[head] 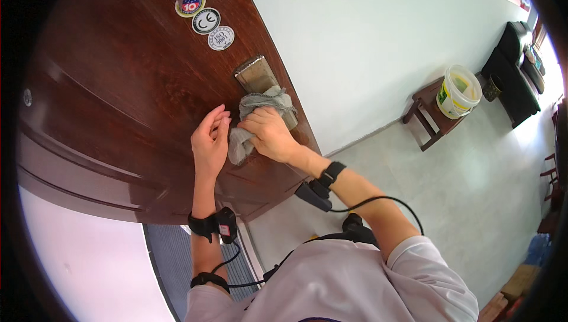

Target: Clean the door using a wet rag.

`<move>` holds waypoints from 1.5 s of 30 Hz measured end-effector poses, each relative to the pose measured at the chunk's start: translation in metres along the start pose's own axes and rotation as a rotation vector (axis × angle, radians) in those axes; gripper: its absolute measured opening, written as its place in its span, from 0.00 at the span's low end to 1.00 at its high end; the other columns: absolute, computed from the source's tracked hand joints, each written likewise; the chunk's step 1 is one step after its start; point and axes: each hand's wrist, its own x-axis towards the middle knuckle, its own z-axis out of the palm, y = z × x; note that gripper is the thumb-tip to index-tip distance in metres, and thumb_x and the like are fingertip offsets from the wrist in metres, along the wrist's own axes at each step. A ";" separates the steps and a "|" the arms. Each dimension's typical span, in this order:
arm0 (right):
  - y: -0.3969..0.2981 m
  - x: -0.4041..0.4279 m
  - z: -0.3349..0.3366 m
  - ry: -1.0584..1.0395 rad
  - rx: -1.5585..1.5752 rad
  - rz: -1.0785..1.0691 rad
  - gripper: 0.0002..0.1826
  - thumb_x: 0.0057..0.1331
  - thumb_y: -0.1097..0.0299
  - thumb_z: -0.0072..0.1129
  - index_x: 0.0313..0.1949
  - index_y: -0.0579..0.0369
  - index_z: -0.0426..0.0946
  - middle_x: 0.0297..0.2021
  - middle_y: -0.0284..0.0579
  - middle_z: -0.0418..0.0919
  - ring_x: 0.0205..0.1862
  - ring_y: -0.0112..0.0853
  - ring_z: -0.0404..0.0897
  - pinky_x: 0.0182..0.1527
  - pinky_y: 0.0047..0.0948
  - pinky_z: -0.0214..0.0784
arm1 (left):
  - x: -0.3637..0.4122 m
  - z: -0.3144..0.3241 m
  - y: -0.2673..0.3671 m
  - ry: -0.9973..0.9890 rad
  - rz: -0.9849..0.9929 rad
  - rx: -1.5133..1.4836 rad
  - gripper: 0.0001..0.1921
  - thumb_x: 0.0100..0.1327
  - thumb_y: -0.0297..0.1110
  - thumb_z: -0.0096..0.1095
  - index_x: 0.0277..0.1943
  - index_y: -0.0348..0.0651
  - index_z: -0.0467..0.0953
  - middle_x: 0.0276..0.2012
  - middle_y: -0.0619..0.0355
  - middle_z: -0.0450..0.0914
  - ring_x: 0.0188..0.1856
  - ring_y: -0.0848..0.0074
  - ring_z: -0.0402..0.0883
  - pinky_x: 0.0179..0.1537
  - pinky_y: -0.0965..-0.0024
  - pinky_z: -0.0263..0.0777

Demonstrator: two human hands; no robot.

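Observation:
My right hand (268, 132) grips a damp-looking grey cloth (266, 98) against the lower part of a metal lock plate (258, 74) on a dark reddish-brown wooden door (115, 78). The cloth covers the middle of the plate, and one end of it hangs below my fingers to the left. Whatever handle may lie under the cloth is hidden. Just left of the cloth, my left hand (211, 140) is raised with its fingers slightly bent and holds nothing. Several round stickers (206, 21) sit on the door above the plate.
A white wall (355, 46) runs beside the door's edge. On the right, a plastic bucket (457, 93) stands on a brown wooden stool (426, 113), with a dark bin (492, 87) and a black sofa (510, 73) beyond. A grey ridged mat (173, 251) lies at the lower left. Cables run along both arms.

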 end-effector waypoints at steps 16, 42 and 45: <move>0.025 -0.040 -0.082 0.593 1.446 1.114 0.17 0.69 0.64 0.41 0.53 0.60 0.64 0.46 0.42 0.73 0.47 0.32 0.73 0.50 0.32 0.66 | 0.051 0.051 0.012 -0.761 -0.124 0.453 0.23 0.58 0.46 0.58 0.21 0.31 0.70 0.16 0.48 0.75 0.17 0.64 0.77 0.24 0.65 0.71; 0.121 -0.149 -0.038 0.481 1.143 1.270 0.12 0.60 0.80 0.47 0.44 0.64 0.74 0.38 0.40 0.77 0.37 0.25 0.75 0.39 0.25 0.70 | 0.052 0.062 0.002 -0.712 -0.305 0.343 0.15 0.56 0.38 0.60 0.22 0.35 0.71 0.13 0.55 0.75 0.16 0.75 0.76 0.22 0.71 0.70; 0.086 -0.058 -0.085 0.508 1.108 0.887 0.13 0.61 0.79 0.49 0.46 0.63 0.73 0.40 0.40 0.77 0.39 0.25 0.75 0.40 0.25 0.70 | 0.052 0.068 0.013 -0.686 -0.300 0.369 0.15 0.54 0.38 0.60 0.22 0.34 0.70 0.14 0.52 0.74 0.16 0.73 0.77 0.25 0.69 0.71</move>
